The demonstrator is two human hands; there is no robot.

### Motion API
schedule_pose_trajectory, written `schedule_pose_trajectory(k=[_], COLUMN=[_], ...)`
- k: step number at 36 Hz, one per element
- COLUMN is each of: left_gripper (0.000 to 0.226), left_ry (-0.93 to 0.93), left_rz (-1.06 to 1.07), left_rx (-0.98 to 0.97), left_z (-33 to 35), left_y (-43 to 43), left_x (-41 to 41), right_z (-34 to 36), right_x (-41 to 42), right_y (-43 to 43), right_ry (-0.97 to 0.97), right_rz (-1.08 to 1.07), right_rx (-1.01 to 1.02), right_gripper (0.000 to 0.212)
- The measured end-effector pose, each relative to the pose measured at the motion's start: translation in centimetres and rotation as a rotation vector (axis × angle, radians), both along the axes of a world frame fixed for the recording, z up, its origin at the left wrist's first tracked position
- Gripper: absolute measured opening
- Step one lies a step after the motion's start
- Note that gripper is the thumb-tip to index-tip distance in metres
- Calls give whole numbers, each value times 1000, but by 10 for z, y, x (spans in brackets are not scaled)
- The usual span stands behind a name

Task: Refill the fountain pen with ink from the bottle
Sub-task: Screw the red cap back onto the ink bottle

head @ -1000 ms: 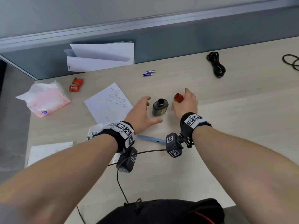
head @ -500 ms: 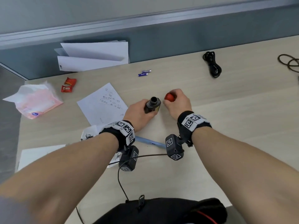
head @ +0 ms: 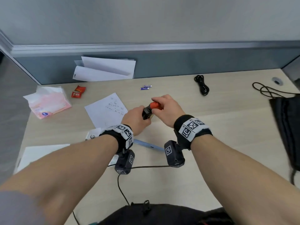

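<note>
Since half a second ago the red cap [head: 155, 105] has closed the gap to the ink bottle [head: 146, 112] and now sits against its mouth, where before it was held apart to the right. The left hand [head: 135, 119] grips the dark bottle with fingers curled round its body, tilting it so the neck leans toward the right hand [head: 168, 108]. That hand's fingers and thumb are wrapped round the cap; whether the cap is screwed on cannot be told. The bottle is near the middle of the desk [head: 227, 127], just right of a handwritten sheet [head: 104, 111], and whether its base touches the wood is hidden by the hand. The blue pen [head: 148, 145] lies flat on the desk nearer the person, between the two wrists, untouched by either hand. Farther back are two small batteries [head: 145, 87], a coiled black cable [head: 202, 86] and some white papers [head: 105, 71] leaning on the partition. At the left lie a pink tissue pack [head: 47, 103] and two red sweets [head: 78, 92]; a black bag [head: 289, 125] sits at the right edge.
</note>
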State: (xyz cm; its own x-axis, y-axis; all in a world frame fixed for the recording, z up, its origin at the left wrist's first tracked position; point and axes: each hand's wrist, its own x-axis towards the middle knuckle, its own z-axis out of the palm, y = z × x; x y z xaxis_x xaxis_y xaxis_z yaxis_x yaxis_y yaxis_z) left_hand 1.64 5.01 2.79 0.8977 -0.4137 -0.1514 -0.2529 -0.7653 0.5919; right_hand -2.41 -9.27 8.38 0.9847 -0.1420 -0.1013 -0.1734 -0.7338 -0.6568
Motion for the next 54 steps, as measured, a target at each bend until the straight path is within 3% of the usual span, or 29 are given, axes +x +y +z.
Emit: schedule_pose_trajectory(k=[9, 15, 18, 23, 25, 28, 30, 31, 33, 35, 37, 41, 47, 54], left_gripper=[18, 19, 21, 21, 21, 21, 21, 21, 21, 21, 21, 21, 19, 21], left_ry=[-16, -9, -19, -15, -20, -48, -59, -69, -95, -131, -170, -260, -406, -581], left_rz=[-126, -120, -133, -62, -34, -15, -19, -17, -4, 26, 63, 140, 229, 364], left_rx=[146, 193, 202, 179, 167, 169, 172, 164, 137, 116, 109, 115, 162, 155], left_z=[-19, -27, -26, -17, -10, 1, 8, 13, 25, 40, 60, 109, 190, 283], left_y=[-4, 6, 9, 18, 22, 28, 31, 32, 35, 39, 47, 74, 122, 162], left_x=[-2, -4, -3, -6, -5, -7, -8, -10, -13, -12, -8, -1, 6, 10], right_z=[-12, -19, -13, -5, 1, 11, 18, 24, 38, 53, 70, 113, 197, 294], right_x=[0, 10, 17, 12, 7, 2, 3, 3, 5, 7, 7, 17, 40, 52], right_y=[-6, 2, 5, 8, 9, 12, 14, 15, 18, 22, 28, 54, 95, 137], right_ry=[121, 218, 266, 219, 182, 147, 146, 152, 162, 104, 2, -113, -161, -372], right_rz=[86, -42, -55, -56, 31, 163, 142, 120, 63, 22, 75, 305, 315, 401], right_rx=[-145, -122, -116, 61, 124, 26, -28, -56, -93, -108, -65, -76, -268, -354], right_gripper=[39, 27, 34, 33, 43, 42, 26, 29, 49, 56, 41, 53, 28, 32])
